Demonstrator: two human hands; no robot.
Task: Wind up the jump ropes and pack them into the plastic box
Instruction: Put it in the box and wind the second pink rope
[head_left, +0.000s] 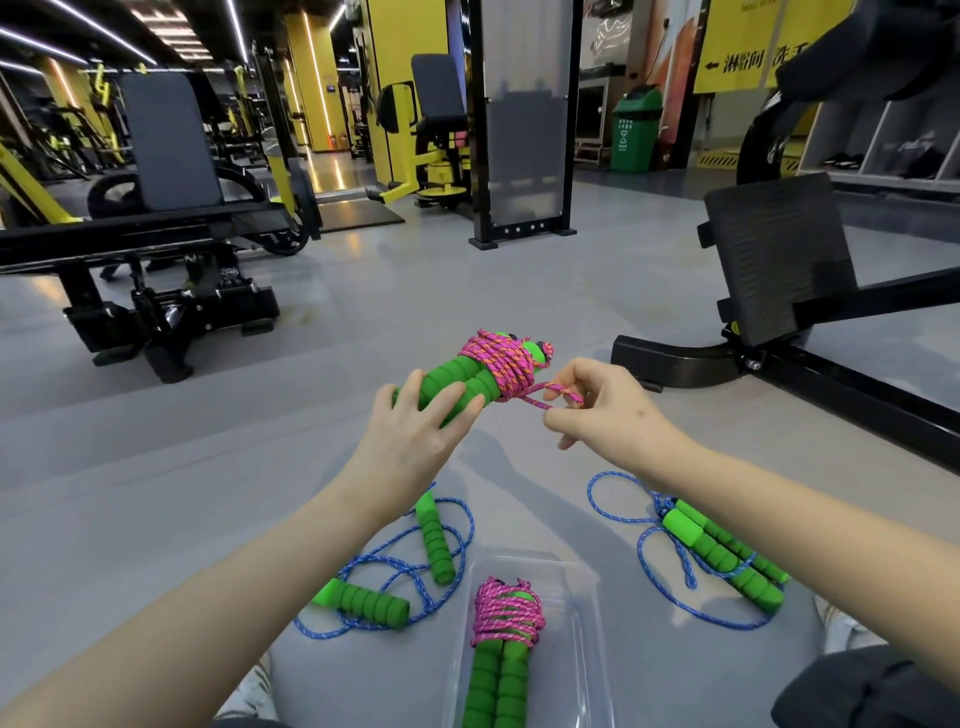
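- Your left hand is raised in front of you at mid-frame, with the forearm reaching up from the lower left and the back of the hand toward the camera.
- Its fingers curl over the two green foam handles of the pink jump rope. They grip the handles together near their lower ends, so this hand is closed around the bundle.
- The bundle tilts up and to the right, away from your palm. The pink cord is wound many times around the upper half of the handles.
- Your right hand comes in from the lower right with the wrist bent and the fingers curled.
- Thumb and fingertips pinch the loose loop of cord just beside the wound part, so this hand is closed on the rope too.
- The held rope is in the air above the grey floor, well apart from the box.
- The plastic box sits on the floor below and between your forearms. A second pink jump rope, already wound, lies inside it with its handles pointing toward you.
- One blue jump rope lies loose on the floor left of the box, with its handles apart.
- Another blue rope lies to the right of the box under your right forearm, with its handles side by side.
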